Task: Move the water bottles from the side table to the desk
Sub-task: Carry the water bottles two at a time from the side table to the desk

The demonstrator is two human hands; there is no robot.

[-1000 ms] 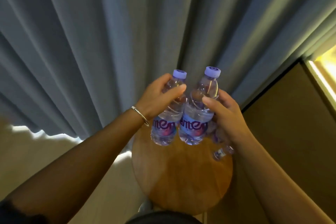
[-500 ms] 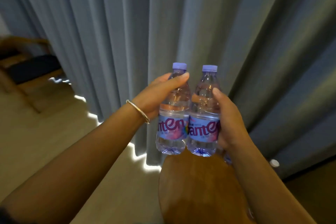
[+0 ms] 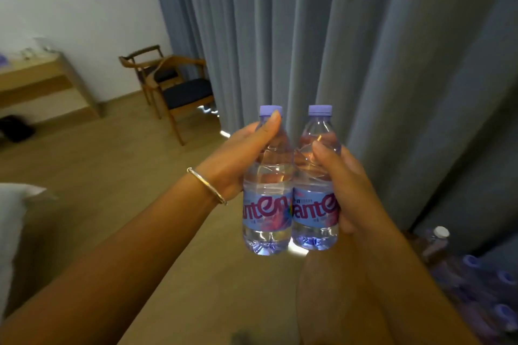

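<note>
Since the earlier frame, both bottles had swung left, off the round side table (image 3: 330, 302), and the desk (image 3: 33, 73) had come into view. Left hand (image 3: 238, 159) gripped the left bottle (image 3: 267, 190); right hand (image 3: 344, 179) gripped the right bottle (image 3: 315, 187), the two upright and touching in mid-air. By my judgement the carry was barely begun, the wooden desk well apart. Each was clear ribbed plastic, lilac-capped, with a glossy blue label. More bottles (image 3: 476, 288) waited low beside the grey pleated curtain (image 3: 364, 50).
</note>
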